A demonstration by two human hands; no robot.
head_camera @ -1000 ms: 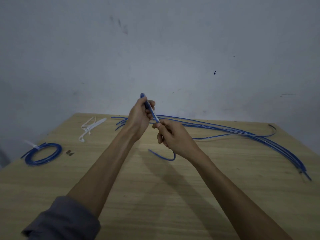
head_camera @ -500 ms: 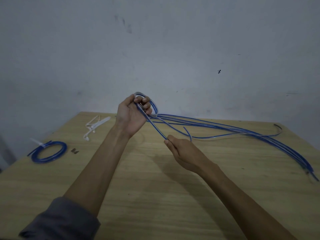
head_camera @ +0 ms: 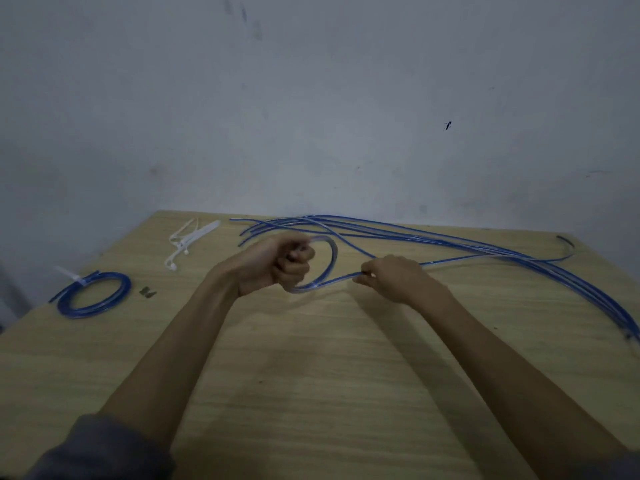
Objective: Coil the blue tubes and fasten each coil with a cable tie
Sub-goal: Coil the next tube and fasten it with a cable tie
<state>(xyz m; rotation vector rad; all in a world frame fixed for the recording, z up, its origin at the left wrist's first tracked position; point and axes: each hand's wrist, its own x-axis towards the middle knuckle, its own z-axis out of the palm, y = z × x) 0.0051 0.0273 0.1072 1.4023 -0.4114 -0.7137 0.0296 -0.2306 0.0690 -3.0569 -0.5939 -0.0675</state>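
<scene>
Above the wooden table [head_camera: 311, 375], the left hand [head_camera: 277, 265] fists around a blue tube [head_camera: 330, 261] loop; the right hand [head_camera: 398, 277] pinches the same tube just beside it. Left: a tied coil [head_camera: 93, 294], a small dark clip [head_camera: 148, 292]. Farther: white cable ties [head_camera: 187, 242], loose blue tubes [head_camera: 450, 244], grey wall [head_camera: 311, 98].

- Left hand [head_camera: 277, 266]: fist closed, fingers curled round a loop of blue tube [head_camera: 330, 261], raised over the table toward 11 o'clock; forearm bare, grey sleeve at the elbow.
- Right hand [head_camera: 394, 277]: at 1 o'clock, knuckles up, fingertips pinching the same tube; forearm extended, bare.
</scene>
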